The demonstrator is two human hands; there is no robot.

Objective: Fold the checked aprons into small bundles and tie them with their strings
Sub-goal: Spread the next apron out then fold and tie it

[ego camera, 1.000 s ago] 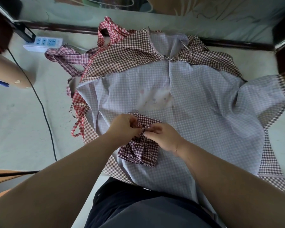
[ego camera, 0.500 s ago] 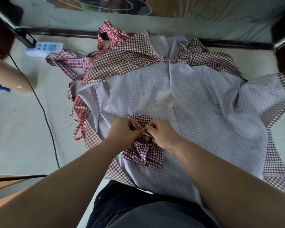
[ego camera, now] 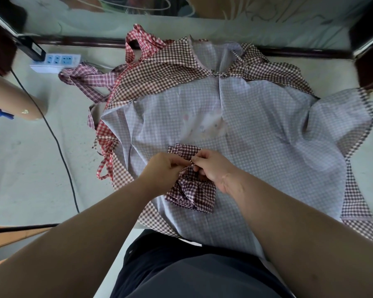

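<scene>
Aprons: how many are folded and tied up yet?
One dark-checked bundle is folded. The left hand and right hand are pinching its string, mid-knot. The pale apron spread underneath and the red-checked apron behind it lie unfolded.

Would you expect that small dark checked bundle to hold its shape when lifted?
Probably soft and light: the bundle is crumpled thin cloth. Likely to loosen if lifted now: left hand and right hand pinch its string, seemingly untied.

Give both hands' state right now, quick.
Left hand: closed, pinching the string of the folded bundle.
Right hand: closed, pinching the same string.
</scene>
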